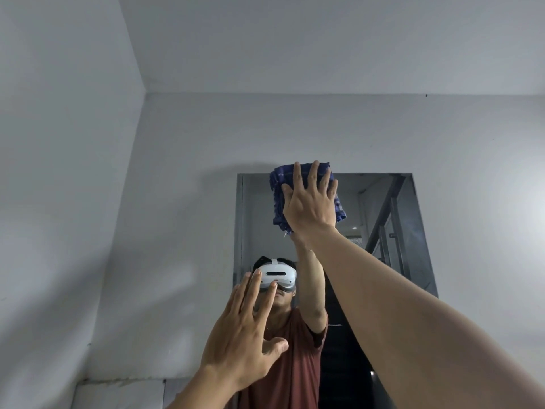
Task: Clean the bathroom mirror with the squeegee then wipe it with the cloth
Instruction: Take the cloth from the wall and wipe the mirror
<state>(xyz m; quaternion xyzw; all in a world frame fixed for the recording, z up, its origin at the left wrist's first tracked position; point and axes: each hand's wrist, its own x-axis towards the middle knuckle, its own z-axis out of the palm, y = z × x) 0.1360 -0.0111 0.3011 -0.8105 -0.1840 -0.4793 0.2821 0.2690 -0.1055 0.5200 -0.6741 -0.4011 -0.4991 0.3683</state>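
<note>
The mirror (177, 231) fills most of the head view and reflects a person in a red shirt wearing a white headset. My right hand (309, 202) is raised high, fingers spread, pressing a folded blue cloth (278, 199) flat against the glass near the top of the reflected doorway. My left hand (244, 335) is lower and to the left, open with fingers apart and holding nothing, close to the glass in front of the reflected head. No squeegee is in view.
The reflection shows grey walls, a ceiling corner and a dark doorway (398, 231) with a stair railing behind the person. A pale tiled edge (118, 391) shows at the bottom left.
</note>
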